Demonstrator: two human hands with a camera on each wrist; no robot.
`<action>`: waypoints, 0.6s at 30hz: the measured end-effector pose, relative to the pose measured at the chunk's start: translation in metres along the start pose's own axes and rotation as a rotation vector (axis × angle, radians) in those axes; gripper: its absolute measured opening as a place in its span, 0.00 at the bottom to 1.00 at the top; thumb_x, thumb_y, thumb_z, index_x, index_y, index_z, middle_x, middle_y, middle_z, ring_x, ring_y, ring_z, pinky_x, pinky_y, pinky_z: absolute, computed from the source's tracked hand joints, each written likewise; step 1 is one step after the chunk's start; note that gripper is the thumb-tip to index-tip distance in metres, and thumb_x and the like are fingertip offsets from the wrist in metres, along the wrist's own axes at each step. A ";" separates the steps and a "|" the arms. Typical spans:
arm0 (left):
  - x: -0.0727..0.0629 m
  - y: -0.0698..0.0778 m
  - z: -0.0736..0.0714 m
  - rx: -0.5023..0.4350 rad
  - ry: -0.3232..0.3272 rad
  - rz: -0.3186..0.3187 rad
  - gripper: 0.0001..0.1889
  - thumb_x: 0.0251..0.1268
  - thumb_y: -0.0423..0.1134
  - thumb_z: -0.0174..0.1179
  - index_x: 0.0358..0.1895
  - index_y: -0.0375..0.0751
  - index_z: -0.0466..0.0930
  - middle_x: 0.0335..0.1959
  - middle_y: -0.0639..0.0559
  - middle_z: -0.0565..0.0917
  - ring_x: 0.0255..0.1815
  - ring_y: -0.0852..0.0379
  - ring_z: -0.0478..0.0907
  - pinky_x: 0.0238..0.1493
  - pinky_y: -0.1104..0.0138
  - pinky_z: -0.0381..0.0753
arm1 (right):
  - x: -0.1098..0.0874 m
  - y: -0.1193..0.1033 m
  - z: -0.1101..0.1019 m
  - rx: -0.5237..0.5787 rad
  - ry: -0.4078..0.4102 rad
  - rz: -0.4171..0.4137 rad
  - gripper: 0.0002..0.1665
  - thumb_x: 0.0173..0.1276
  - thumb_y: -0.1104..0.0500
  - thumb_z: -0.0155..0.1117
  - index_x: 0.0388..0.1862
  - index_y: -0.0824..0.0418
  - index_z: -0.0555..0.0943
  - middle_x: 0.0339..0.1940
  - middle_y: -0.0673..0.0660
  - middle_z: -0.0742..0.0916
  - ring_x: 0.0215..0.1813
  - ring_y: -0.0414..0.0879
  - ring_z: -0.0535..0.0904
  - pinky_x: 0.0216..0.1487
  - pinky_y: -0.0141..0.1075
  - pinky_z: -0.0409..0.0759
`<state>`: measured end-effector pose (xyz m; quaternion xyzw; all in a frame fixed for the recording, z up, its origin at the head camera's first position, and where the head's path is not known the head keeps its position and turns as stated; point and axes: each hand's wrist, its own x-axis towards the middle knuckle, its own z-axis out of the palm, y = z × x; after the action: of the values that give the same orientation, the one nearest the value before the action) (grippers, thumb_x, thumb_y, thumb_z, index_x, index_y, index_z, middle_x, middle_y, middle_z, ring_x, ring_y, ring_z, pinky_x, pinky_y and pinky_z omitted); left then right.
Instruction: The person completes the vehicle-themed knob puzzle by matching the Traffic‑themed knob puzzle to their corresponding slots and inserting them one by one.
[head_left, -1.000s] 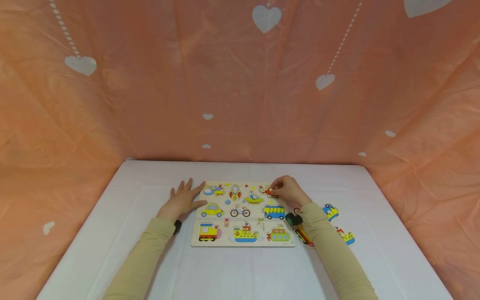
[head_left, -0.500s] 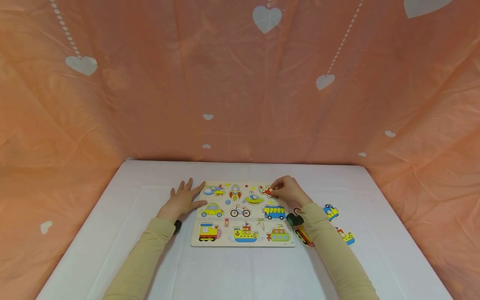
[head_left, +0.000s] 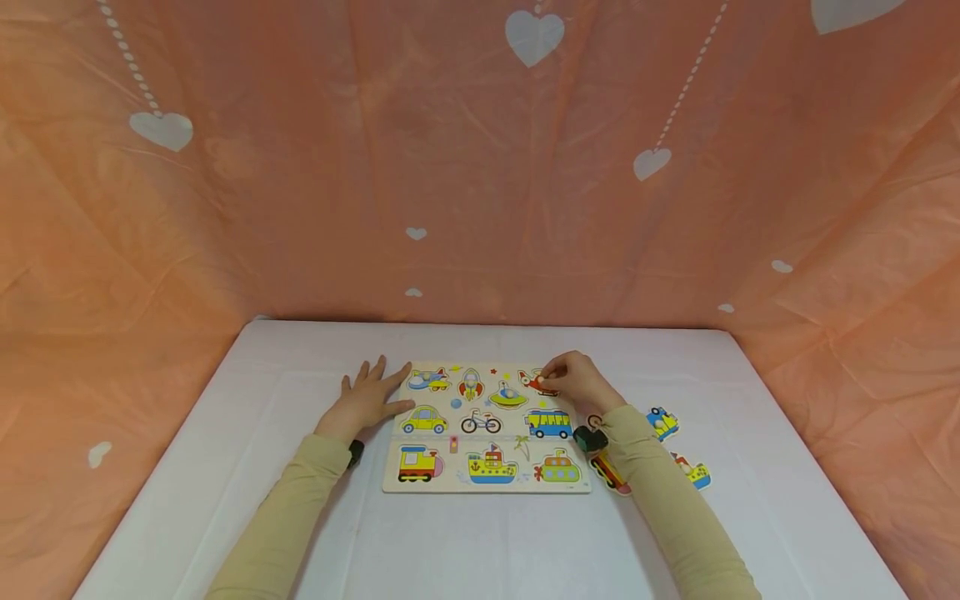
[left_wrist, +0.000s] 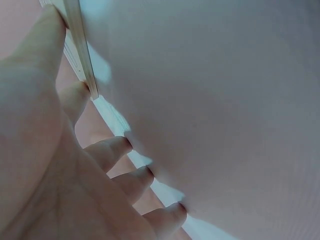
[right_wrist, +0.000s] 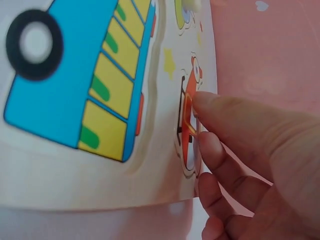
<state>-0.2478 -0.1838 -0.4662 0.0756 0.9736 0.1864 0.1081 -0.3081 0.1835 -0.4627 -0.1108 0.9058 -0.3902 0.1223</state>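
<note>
A pale wooden puzzle board (head_left: 525,487) with vehicle pictures lies on the table. My right hand (head_left: 581,381) is at its upper right corner, pinching the red helicopter puzzle piece (right_wrist: 188,111) between thumb and finger. In the right wrist view the piece lies in or against its matching outline; whether it is fully seated I cannot tell. My left hand (head_left: 362,410) has its fingers spread at the board's left side. Its thumb and index fingertip touch the board edge (left_wrist: 82,47), while the other fingers reach onto the tablecloth. Plane (head_left: 428,380), rocket (head_left: 470,385) and saucer (head_left: 507,395) fill the top row.
Right of the board lie loose pieces: a blue-and-yellow vehicle (head_left: 663,424), a ship (head_left: 699,477) and a red train (head_left: 612,473), partly covered by the right forearm. A wheeled piece (head_left: 594,422) shows beside the wrist. An orange curtain (head_left: 465,167) hangs behind the white table (head_left: 450,550).
</note>
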 end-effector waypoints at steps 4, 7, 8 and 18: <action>0.001 0.000 0.000 -0.002 -0.001 -0.002 0.42 0.61 0.58 0.60 0.75 0.48 0.55 0.74 0.29 0.44 0.72 0.26 0.36 0.64 0.32 0.35 | -0.002 0.001 -0.003 -0.030 0.001 -0.012 0.09 0.62 0.58 0.70 0.38 0.61 0.85 0.34 0.53 0.83 0.38 0.47 0.75 0.39 0.35 0.76; 0.002 0.000 0.000 0.003 -0.004 0.000 0.42 0.62 0.58 0.60 0.75 0.48 0.55 0.74 0.29 0.44 0.72 0.25 0.36 0.64 0.31 0.35 | -0.007 0.001 -0.008 -0.056 0.003 -0.035 0.10 0.61 0.57 0.71 0.40 0.61 0.85 0.35 0.53 0.84 0.39 0.46 0.76 0.42 0.38 0.76; 0.002 0.000 0.000 0.003 -0.006 -0.001 0.42 0.61 0.58 0.60 0.75 0.48 0.55 0.74 0.29 0.44 0.72 0.25 0.36 0.64 0.31 0.35 | -0.008 0.001 -0.010 -0.062 0.006 -0.050 0.11 0.61 0.58 0.71 0.40 0.62 0.85 0.35 0.53 0.85 0.39 0.46 0.77 0.43 0.39 0.76; 0.001 -0.002 0.000 0.008 -0.013 0.000 0.41 0.62 0.58 0.60 0.75 0.48 0.55 0.74 0.28 0.44 0.72 0.25 0.36 0.63 0.31 0.35 | -0.031 0.010 -0.036 -0.055 -0.020 -0.090 0.14 0.63 0.60 0.68 0.45 0.66 0.84 0.37 0.54 0.84 0.40 0.47 0.77 0.43 0.38 0.76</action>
<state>-0.2494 -0.1853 -0.4671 0.0774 0.9735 0.1822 0.1143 -0.2912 0.2238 -0.4416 -0.1586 0.9091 -0.3691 0.1107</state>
